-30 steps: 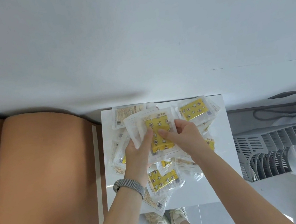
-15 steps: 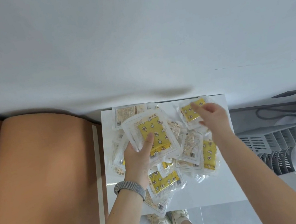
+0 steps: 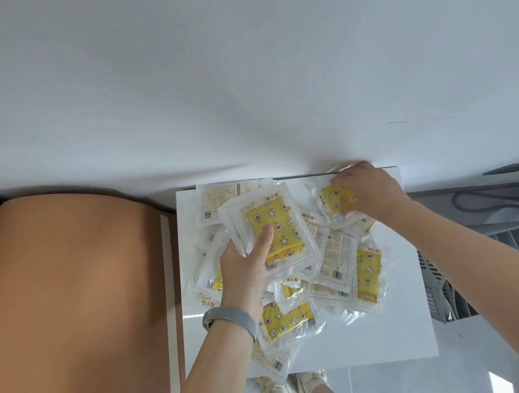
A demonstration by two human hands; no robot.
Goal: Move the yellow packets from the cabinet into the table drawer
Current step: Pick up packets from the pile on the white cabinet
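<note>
Many yellow packets (image 3: 288,322) (star-printed, clear-wrapped), left hand (image 3: 245,266) gripping several

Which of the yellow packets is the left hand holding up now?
The left hand grips the large star-printed packet, thumb on its yellow face, lifted above the pile. The right hand takes a smaller packet at the far right corner.

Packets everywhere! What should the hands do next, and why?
Probably lift the far packet that the right hand is gripping and slide it onto the stack of packets held by the left hand. That packet is already pinched at the back of the white surface, and many loose ones lie there.
</note>
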